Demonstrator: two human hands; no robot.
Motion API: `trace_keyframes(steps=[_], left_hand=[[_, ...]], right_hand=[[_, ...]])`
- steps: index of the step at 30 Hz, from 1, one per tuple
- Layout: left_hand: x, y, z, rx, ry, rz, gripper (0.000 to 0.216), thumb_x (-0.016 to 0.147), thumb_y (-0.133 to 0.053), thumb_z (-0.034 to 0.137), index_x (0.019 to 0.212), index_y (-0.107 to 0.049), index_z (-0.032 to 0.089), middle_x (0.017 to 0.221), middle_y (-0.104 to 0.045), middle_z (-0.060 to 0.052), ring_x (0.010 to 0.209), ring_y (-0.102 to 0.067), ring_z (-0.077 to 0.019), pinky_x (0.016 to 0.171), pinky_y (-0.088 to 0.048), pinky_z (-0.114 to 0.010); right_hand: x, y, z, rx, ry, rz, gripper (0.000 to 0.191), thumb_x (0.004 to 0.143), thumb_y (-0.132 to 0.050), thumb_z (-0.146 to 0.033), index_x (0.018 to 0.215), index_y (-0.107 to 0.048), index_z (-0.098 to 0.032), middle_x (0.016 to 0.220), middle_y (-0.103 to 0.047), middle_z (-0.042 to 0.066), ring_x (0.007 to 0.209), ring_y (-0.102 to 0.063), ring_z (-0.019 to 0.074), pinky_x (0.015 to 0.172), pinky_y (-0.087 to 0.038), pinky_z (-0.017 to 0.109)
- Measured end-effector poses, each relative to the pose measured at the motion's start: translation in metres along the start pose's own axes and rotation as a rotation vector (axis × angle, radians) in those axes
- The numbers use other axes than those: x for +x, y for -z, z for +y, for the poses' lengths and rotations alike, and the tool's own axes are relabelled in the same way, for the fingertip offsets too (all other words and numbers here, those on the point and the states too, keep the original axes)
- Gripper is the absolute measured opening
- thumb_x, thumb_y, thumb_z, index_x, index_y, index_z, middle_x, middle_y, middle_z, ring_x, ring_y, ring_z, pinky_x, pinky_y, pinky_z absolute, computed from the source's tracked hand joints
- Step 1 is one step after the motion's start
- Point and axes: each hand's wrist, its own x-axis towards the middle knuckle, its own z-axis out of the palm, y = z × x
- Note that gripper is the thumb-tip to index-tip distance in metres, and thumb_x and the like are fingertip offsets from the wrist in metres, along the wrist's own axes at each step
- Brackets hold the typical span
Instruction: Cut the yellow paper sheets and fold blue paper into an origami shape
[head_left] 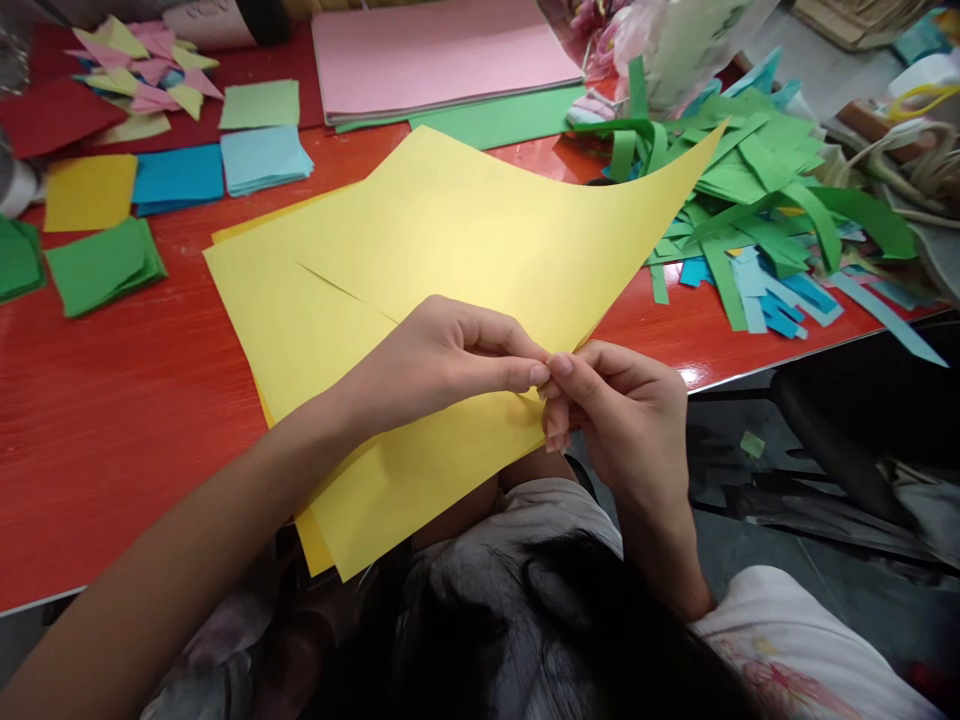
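A large sheet of yellow paper (487, 225) lies across the table's front edge and overhangs it. Its far right corner curls up. A long, thin slit or fold line (337, 285) runs from the left part of the sheet toward my hands and passes beneath my left hand (450, 350). Deeper yellow paper (315, 540) peeks out under it along the left side. My left hand pinches the sheet near its right edge, thumb and fingertips together. Right beside it, my right hand (626, 415) pinches the same edge, the fingertips of both hands touching. The paper between the fingertips is mostly hidden.
Small stacks of coloured paper squares (176, 180) and a folded-paper star piece (146, 65) sit at the left on the red table (112, 420). Pink sheets (442, 55) lie at the back. Green paper strips (765, 170) pile up at the right, near a dark chair (847, 420).
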Motion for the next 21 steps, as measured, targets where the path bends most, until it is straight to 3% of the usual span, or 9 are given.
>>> trace_keyframes(steps=[15,21], left_hand=[[0.0007,0.0007,-0.0027,0.023,-0.039,0.013,0.010,0.079,-0.066,0.024,0.083,-0.075,0.020,0.084,-0.075,0.001,0.082,-0.070,-0.0154,0.074,-0.057,-0.022],[0.0008,-0.0007,-0.0021,0.057,-0.076,0.046,0.011,0.080,-0.066,0.025,0.087,-0.074,0.020,0.087,-0.074,0.000,0.082,-0.069,-0.0142,0.074,-0.055,-0.020]], right_hand=[[-0.0006,-0.0005,-0.0013,-0.006,-0.019,0.013,0.027,0.081,-0.066,-0.041,0.063,-0.059,-0.022,0.049,-0.057,-0.003,0.038,-0.050,0.0087,0.039,-0.043,0.022],[-0.0002,0.0002,-0.0014,-0.003,-0.008,-0.003,0.021,0.080,-0.067,-0.038,0.067,-0.060,-0.023,0.057,-0.062,-0.002,0.047,-0.057,0.0109,0.047,-0.049,0.024]])
